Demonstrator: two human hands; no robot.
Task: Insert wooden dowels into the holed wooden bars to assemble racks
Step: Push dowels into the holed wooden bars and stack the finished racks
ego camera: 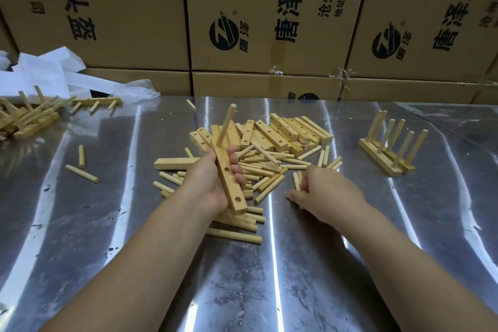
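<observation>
Because one dowel is already seated in its far hole, the holed bar is held tilted off the worktop with its drilled face turned up. That leaves the two empty holes nearer the wrist in plain sight and easy to reach. The left hand grips this bar round its middle, thumb on one edge and fingertips curled over the other.

The right hand is down on the worktop, fingers bent onto a few loose dowels at its fingertips, most likely fetching the next peg. Whether it has closed on one I cannot tell.

Stock sits within easy reach:
- More dowels lie scattered between the two hands and under the left one.
- The unfilled bars are heaped just beyond the left hand's knuckles.
- Two finished racks stand upright well out past the right hand.
- A looser heap of racks lies far out from the left hand, beside white packaging.

Nothing holds the parts; they lie bare on the metal. The only containers are the cardboard boxes stacked beyond both hands. They are shut, so their contents are not visible.
</observation>
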